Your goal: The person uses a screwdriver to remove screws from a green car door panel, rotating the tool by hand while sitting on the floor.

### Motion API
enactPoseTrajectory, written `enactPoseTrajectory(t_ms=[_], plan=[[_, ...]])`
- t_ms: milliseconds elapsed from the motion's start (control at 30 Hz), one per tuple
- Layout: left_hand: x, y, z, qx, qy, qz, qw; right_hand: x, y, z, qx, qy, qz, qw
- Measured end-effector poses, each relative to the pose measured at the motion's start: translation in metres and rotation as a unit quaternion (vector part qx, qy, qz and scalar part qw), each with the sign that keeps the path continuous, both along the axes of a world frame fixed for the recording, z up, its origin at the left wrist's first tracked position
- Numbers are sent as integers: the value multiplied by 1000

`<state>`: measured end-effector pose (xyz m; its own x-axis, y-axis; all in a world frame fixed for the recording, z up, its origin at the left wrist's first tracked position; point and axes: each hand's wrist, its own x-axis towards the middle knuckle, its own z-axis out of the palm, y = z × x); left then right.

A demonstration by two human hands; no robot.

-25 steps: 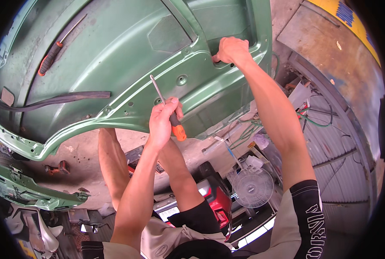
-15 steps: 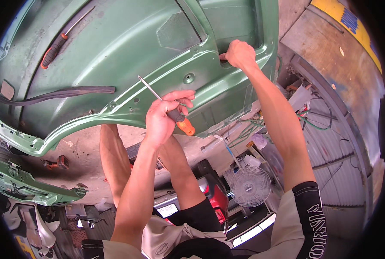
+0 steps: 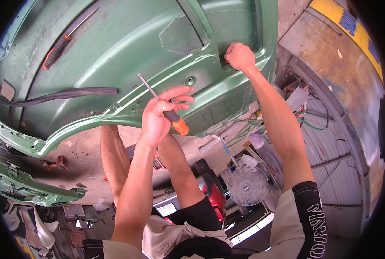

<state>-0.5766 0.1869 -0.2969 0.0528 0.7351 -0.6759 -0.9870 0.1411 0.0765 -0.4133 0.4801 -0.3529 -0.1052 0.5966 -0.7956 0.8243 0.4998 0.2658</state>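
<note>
Holding the green car door panel (image 3: 115, 56) steady, we close our right hand (image 3: 240, 56) over the edge of an opening near its upper right part; that grip appears to brace the panel so it does not shift under the tool. Our left hand (image 3: 160, 114) is wrapped around a screwdriver (image 3: 162, 103) with an orange and black handle, fingers partly spread, the shaft angled up and to the left so that its tip lies against or just above the panel's pressed ridge. We cannot tell whether the tip is seated in a fastener. A small round hole (image 3: 190, 80) sits near the tool on the same ridge.

A second screwdriver (image 3: 56, 49) with an orange and black handle rests in the panel's upper left recess, well apart from both hands, and a black rubber strip (image 3: 67, 93) lies across the panel below it. A white fan (image 3: 247, 185) stands on the floor beneath.
</note>
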Motion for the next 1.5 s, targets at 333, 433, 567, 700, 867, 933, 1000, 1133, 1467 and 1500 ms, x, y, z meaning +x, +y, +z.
enactPoseTrajectory(t_ms=[333, 433, 567, 700, 867, 933, 1000, 1133, 1467, 1500], plan=[[-1, 4, -5, -2, 25, -32, 999, -3, 30, 13, -12, 0, 12, 1000], [-1, 5, -6, -12, 17, -42, 999, -5, 28, 12, -110, -119, 85, 983], [-7, 7, -7, -21, 24, -56, 998, -41, 30, 12, -247, -257, 87, 930], [-10, 14, -9, -32, 15, -56, 998, -31, 35, -1, -262, -285, 34, 921], [-10, 19, -11, -41, 8, -56, 998, -49, 20, -9, -335, -299, 43, 892], [-10, 21, -11, -53, -4, -57, 997, -58, 15, -6, -327, -317, 45, 889], [-10, 21, -13, -53, -4, -59, 997, -67, 15, 3, -318, -320, 39, 892], [-10, 26, -15, -55, -4, -69, 996, -40, 29, -8, -345, -277, -5, 897], [-12, 29, -16, -80, 1, -88, 993, -13, 62, 37, -240, 130, -285, 919], [-12, 28, -16, -82, -1, -88, 993, -13, 58, 44, -140, 171, -246, 944]])
